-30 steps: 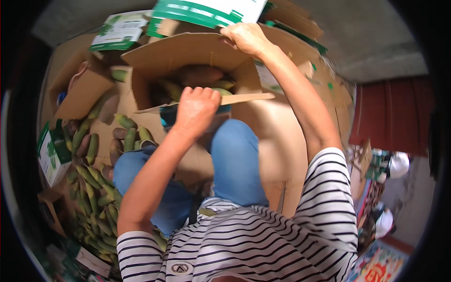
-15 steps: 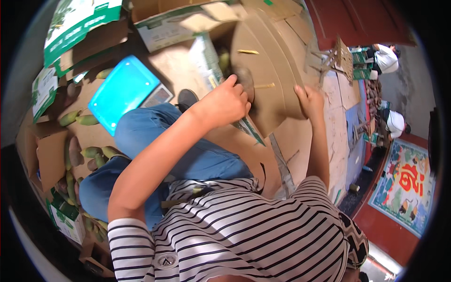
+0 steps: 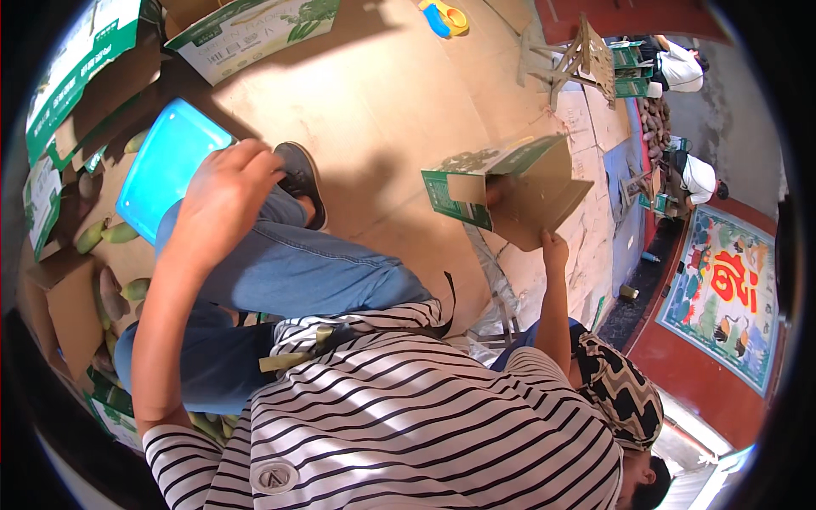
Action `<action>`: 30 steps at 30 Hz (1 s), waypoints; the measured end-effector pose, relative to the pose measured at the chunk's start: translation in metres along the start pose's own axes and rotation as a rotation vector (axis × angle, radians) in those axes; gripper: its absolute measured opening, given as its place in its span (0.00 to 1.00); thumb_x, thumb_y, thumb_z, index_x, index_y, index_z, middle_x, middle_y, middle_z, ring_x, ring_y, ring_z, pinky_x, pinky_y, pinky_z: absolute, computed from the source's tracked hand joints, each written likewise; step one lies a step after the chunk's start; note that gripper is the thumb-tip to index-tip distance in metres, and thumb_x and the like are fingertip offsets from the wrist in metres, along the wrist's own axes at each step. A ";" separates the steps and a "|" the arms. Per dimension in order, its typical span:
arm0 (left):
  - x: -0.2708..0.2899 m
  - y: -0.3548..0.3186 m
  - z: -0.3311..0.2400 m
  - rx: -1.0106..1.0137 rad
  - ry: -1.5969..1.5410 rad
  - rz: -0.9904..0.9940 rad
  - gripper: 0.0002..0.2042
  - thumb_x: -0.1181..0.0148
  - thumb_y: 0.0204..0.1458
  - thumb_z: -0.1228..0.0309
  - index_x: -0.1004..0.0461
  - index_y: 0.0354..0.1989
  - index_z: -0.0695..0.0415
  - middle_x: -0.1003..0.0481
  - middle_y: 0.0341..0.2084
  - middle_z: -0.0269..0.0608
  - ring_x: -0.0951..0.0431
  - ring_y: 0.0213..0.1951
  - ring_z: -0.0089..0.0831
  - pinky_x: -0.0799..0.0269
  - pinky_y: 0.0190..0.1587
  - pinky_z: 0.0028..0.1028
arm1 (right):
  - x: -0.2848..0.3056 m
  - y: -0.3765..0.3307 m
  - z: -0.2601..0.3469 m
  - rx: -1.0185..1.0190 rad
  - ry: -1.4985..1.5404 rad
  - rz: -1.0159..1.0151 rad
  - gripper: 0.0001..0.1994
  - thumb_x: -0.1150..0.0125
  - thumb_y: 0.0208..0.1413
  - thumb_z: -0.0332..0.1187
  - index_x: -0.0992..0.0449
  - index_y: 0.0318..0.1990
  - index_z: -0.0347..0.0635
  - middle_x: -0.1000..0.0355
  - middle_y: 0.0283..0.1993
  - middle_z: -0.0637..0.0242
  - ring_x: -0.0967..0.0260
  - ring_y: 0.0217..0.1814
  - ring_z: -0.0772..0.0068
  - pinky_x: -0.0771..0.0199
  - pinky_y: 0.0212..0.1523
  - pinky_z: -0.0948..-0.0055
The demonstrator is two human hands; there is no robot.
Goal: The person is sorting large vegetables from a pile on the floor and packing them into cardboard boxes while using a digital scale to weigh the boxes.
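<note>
My right hand [image 3: 554, 248] grips the edge of a brown flap on a small carton [image 3: 510, 183], green and white outside. The carton is tilted, with its open side facing me, and its inside is partly in shadow. Away to the left, my left hand [image 3: 228, 194] is off the carton, its fingers loosely bent and apart, with nothing visible in them. That hand overlaps the corner of a bright blue flat-topped scale [image 3: 170, 157] beside my knee; whether it touches the scale I cannot tell.
Long green radishes [image 3: 119, 234] lie at the left among open cartons [image 3: 72, 297]. A white and green carton [image 3: 263, 38] stands at the far side, near a yellow and blue tape dispenser [image 3: 444, 19]. Someone in patterned clothing [image 3: 625, 391] is close on my right; others work farther off.
My left hand has let go of the carton and moved left toward the blue scale. My right hand still holds the carton, now turned with its open side toward me. The view has shifted.
</note>
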State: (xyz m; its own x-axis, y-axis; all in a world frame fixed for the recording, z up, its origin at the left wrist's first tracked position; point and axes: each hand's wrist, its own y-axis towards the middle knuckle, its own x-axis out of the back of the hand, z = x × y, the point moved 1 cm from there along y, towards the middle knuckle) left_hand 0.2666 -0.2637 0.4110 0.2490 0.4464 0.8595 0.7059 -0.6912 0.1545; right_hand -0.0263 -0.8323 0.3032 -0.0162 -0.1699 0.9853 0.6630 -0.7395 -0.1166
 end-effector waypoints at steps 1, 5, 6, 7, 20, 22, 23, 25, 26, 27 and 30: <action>0.004 -0.008 0.003 0.006 -0.001 0.001 0.08 0.40 0.46 0.77 0.27 0.36 0.60 0.25 0.39 0.45 0.25 0.41 0.45 0.29 0.45 0.36 | 0.001 -0.006 -0.003 -0.024 0.018 0.026 0.20 0.45 0.55 0.48 0.23 0.27 0.38 0.27 0.23 0.52 0.27 0.29 0.55 0.31 0.32 0.61; 0.022 -0.030 0.009 0.141 -0.024 -0.019 0.08 0.41 0.50 0.77 0.27 0.38 0.62 0.25 0.40 0.45 0.24 0.41 0.45 0.29 0.44 0.35 | 0.020 -0.021 -0.024 -0.112 0.081 0.147 0.21 0.42 0.54 0.47 0.24 0.22 0.35 0.31 0.18 0.68 0.35 0.23 0.77 0.35 0.29 0.73; 0.022 -0.032 0.013 0.163 -0.052 -0.055 0.08 0.41 0.50 0.78 0.28 0.39 0.63 0.25 0.41 0.46 0.24 0.41 0.45 0.29 0.44 0.35 | 0.026 -0.023 -0.037 -0.116 0.074 0.141 0.21 0.42 0.54 0.47 0.24 0.22 0.35 0.31 0.18 0.68 0.35 0.23 0.77 0.35 0.29 0.73; 0.023 -0.036 0.015 0.166 -0.051 -0.056 0.08 0.41 0.50 0.78 0.28 0.39 0.63 0.25 0.41 0.46 0.24 0.41 0.45 0.29 0.44 0.35 | 0.028 -0.025 -0.042 -0.144 0.028 0.212 0.21 0.42 0.54 0.47 0.24 0.23 0.36 0.31 0.18 0.68 0.35 0.24 0.77 0.34 0.30 0.73; 0.035 -0.067 0.021 0.205 0.132 -0.311 0.12 0.35 0.42 0.75 0.27 0.37 0.60 0.26 0.42 0.48 0.24 0.40 0.44 0.27 0.42 0.38 | 0.111 0.063 0.201 0.333 -0.462 -0.043 0.16 0.49 0.58 0.44 0.24 0.34 0.40 0.24 0.34 0.51 0.26 0.38 0.46 0.28 0.39 0.53; 0.033 -0.068 0.018 0.205 0.141 -0.304 0.14 0.34 0.43 0.75 0.26 0.40 0.59 0.26 0.44 0.47 0.24 0.42 0.44 0.28 0.45 0.37 | 0.077 0.083 0.273 0.604 -0.040 -0.079 0.11 0.45 0.56 0.38 0.24 0.36 0.39 0.25 0.35 0.51 0.27 0.37 0.48 0.30 0.38 0.56; 0.030 -0.071 0.018 0.202 0.172 -0.295 0.14 0.35 0.43 0.74 0.26 0.40 0.60 0.27 0.44 0.47 0.25 0.42 0.43 0.28 0.45 0.37 | 0.057 0.074 0.333 0.636 0.035 0.052 0.11 0.44 0.56 0.38 0.24 0.38 0.39 0.26 0.36 0.52 0.27 0.39 0.49 0.29 0.39 0.59; 0.027 -0.072 0.017 0.180 0.209 -0.295 0.14 0.37 0.44 0.73 0.27 0.41 0.60 0.27 0.44 0.47 0.25 0.43 0.43 0.29 0.46 0.37 | 0.017 0.061 0.427 0.962 0.145 0.159 0.10 0.44 0.56 0.38 0.23 0.38 0.42 0.25 0.38 0.55 0.27 0.40 0.51 0.28 0.41 0.62; 0.026 -0.074 0.017 0.178 0.230 -0.296 0.15 0.38 0.44 0.72 0.27 0.42 0.60 0.27 0.44 0.47 0.26 0.43 0.42 0.29 0.46 0.37 | 0.003 0.047 0.476 1.057 0.103 0.194 0.10 0.43 0.55 0.37 0.24 0.40 0.43 0.25 0.40 0.57 0.28 0.43 0.54 0.28 0.43 0.63; 0.022 -0.074 0.018 0.148 0.242 -0.303 0.15 0.39 0.45 0.71 0.28 0.43 0.61 0.27 0.44 0.47 0.26 0.44 0.42 0.30 0.46 0.36 | -0.015 0.048 0.512 1.134 0.118 0.228 0.13 0.40 0.53 0.36 0.25 0.45 0.44 0.27 0.48 0.59 0.30 0.50 0.56 0.31 0.50 0.62; 0.023 -0.075 0.019 0.132 0.304 -0.261 0.16 0.40 0.47 0.70 0.28 0.44 0.60 0.27 0.44 0.48 0.27 0.44 0.42 0.31 0.47 0.37 | -0.048 0.048 0.611 1.325 0.028 -0.094 0.26 0.37 0.50 0.35 0.34 0.57 0.42 0.36 0.62 0.59 0.42 0.64 0.54 0.39 0.61 0.61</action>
State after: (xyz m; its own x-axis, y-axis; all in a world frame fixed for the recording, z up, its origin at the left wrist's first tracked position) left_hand 0.2315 -0.1908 0.4098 -0.1427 0.3954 0.9074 0.8031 -0.4896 0.3397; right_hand 0.4633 -0.4612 0.3259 -0.1069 -0.1783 0.9781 0.8817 0.4376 0.1761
